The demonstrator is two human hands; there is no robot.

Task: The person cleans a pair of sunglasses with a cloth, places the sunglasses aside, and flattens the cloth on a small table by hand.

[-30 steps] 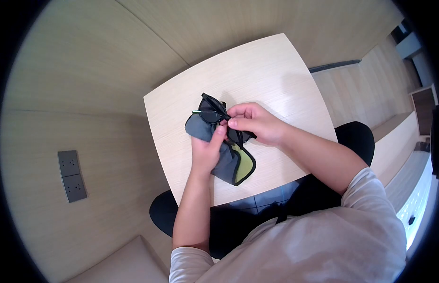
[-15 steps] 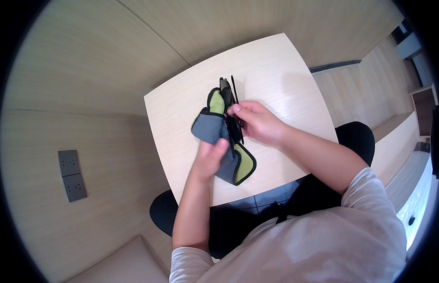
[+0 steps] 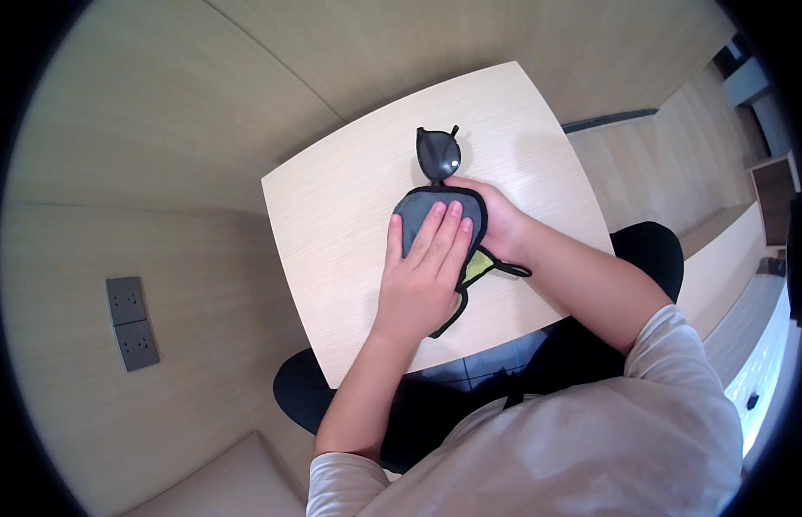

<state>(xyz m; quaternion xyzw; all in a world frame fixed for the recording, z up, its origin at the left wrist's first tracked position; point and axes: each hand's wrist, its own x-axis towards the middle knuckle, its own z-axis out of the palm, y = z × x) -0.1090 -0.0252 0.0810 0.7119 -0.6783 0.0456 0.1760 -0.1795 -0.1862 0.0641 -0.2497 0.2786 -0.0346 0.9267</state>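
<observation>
Dark sunglasses (image 3: pixel 439 156) point toward the table's far side, one lens showing and the rest hidden under a grey cloth (image 3: pixel 416 209) with black edging and a lime-green inner face. My left hand (image 3: pixel 425 267) lies on top of the cloth, its fingers stretched and spread over the grey face. Behind the cloth's right side, my right hand (image 3: pixel 500 221) is partly covered; its fingers are mostly hidden, so what they hold cannot be made out. A black loop sticks out at the cloth's lower right.
The pale wooden table (image 3: pixel 332 207) stands against a wood-panelled wall. Two dark sockets (image 3: pixel 132 323) are on the wall at the left. My legs are under the table's near edge, and a padded seat (image 3: pixel 224 478) shows at the lower left.
The cloth has been turned over the sunglasses, covering their nearer part. My left hand has moved up and right onto the cloth, and my right hand has gone partly behind it.
</observation>
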